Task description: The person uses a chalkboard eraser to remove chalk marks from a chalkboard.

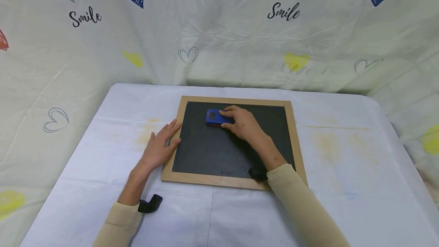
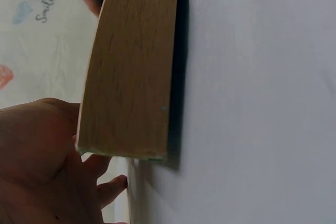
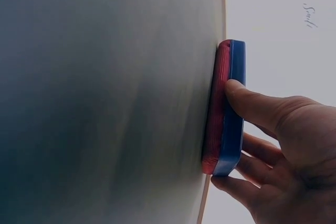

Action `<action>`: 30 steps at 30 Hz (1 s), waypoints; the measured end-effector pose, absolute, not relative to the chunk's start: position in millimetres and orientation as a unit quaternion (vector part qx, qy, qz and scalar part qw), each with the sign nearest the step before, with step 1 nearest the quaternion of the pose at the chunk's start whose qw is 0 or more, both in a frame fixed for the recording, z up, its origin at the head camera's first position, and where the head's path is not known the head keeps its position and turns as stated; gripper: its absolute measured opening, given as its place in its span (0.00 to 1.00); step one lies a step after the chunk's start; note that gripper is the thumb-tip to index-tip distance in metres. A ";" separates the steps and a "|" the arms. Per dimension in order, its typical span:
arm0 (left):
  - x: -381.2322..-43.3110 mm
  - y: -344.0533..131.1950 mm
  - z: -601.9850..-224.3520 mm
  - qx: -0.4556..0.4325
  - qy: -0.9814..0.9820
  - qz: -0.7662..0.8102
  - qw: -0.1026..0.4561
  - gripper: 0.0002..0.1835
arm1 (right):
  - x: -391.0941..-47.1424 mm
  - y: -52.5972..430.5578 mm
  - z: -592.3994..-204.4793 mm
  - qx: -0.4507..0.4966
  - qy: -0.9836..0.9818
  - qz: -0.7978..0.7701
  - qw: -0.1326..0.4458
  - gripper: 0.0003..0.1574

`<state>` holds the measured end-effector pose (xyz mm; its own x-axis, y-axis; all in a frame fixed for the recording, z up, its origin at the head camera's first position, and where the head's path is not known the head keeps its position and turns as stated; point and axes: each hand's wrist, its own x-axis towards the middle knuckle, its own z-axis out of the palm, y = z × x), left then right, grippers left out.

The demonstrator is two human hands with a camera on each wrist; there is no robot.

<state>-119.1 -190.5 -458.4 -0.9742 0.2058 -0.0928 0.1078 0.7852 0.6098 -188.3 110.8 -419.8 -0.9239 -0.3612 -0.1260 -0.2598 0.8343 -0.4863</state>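
A wood-framed chalkboard [image 1: 212, 151] lies flat on the table, its dark face bearing faint smears. My right hand [image 1: 244, 124] grips a blue chalkboard eraser [image 1: 213, 117] near the board's upper middle. In the right wrist view the eraser [image 3: 231, 129] shows its red felt side against the dark surface, with thumb on one side and fingers on the other. At the board's left edge, my left hand [image 1: 160, 146] rests with straight fingers touching the wooden frame [image 1: 170, 163]. The left wrist view shows that frame's side [image 2: 128, 72] close up, beside the left hand [image 2: 42, 156].
The table wears a white cloth [image 1: 343, 186] with faint yellow and blue stains. Behind it hangs a pale curtain [image 1: 236, 29] printed with hearts and the word Smile. Black straps sit at both wrists, the left strap [image 1: 151, 203] beside the sleeve.
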 end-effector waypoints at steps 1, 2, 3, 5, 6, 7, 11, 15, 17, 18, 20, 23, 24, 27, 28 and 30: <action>-119.1 -190.4 -458.2 0.084 0.942 0.317 0.077 0.33 | -188.5 109.2 -419.8 -0.164 0.952 -0.236 0.107 0.36; -119.2 -190.4 -458.0 0.084 0.942 0.317 0.077 0.33 | -188.7 107.4 -419.9 -0.165 0.952 -0.236 0.108 0.36; -119.1 -190.6 -457.8 0.084 0.941 0.317 0.077 0.33 | -188.9 105.7 -420.0 -0.166 0.952 -0.235 0.108 0.36; -119.1 -191.0 -457.6 0.084 0.942 0.317 0.076 0.33 | -189.0 102.1 -420.1 -0.168 0.952 -0.234 0.107 0.36; -119.0 -191.2 -457.5 0.084 0.942 0.317 0.075 0.33 | -188.9 100.2 -420.1 -0.169 0.952 -0.233 0.107 0.36; -118.9 -191.3 -457.5 0.084 0.942 0.317 0.075 0.33 | -188.8 98.3 -420.0 -0.169 0.952 -0.233 0.107 0.36; -118.9 -191.1 -457.8 0.088 0.941 0.319 0.073 0.33 | -188.2 91.4 -419.9 -0.170 0.951 -0.234 0.108 0.36; -118.6 -190.6 -458.2 0.088 0.941 0.319 0.073 0.33 | -188.2 84.1 -419.2 -0.172 0.951 -0.230 0.111 0.36; -118.5 -190.6 -458.5 0.087 0.941 0.319 0.074 0.33 | -188.1 80.5 -419.0 -0.173 0.951 -0.228 0.113 0.36; -118.4 -190.6 -458.4 0.087 0.941 0.318 0.075 0.33 | -188.1 78.9 -419.0 -0.174 0.952 -0.227 0.112 0.36; -118.4 -190.7 -458.4 0.086 0.941 0.317 0.075 0.33 | -188.1 75.7 -418.9 -0.176 0.952 -0.225 0.111 0.36; -118.6 -190.8 -458.2 0.086 0.941 0.317 0.076 0.33 | -188.0 71.7 -418.8 -0.182 0.953 -0.219 0.106 0.36; -118.6 -190.8 -458.1 0.086 0.941 0.318 0.076 0.33 | -188.0 70.4 -418.8 -0.184 0.953 -0.218 0.104 0.36; -119.0 -190.9 -458.1 0.086 0.941 0.319 0.077 0.33 | -187.3 67.4 -418.3 -0.187 0.953 -0.214 0.103 0.36; -119.2 -190.9 -458.2 0.086 0.940 0.320 0.077 0.33 | -187.0 66.5 -418.1 -0.186 0.953 -0.214 0.104 0.36; -119.6 -190.9 -458.5 0.087 0.940 0.319 0.078 0.33 | -186.5 64.9 -417.9 -0.186 0.954 -0.213 0.104 0.36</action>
<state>-119.6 -190.9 -458.5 -0.9727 0.2136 -0.0904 0.1144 0.7809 0.6140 -186.5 64.9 -417.9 -0.9093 -0.3989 -0.1189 -0.3105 0.8402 -0.4446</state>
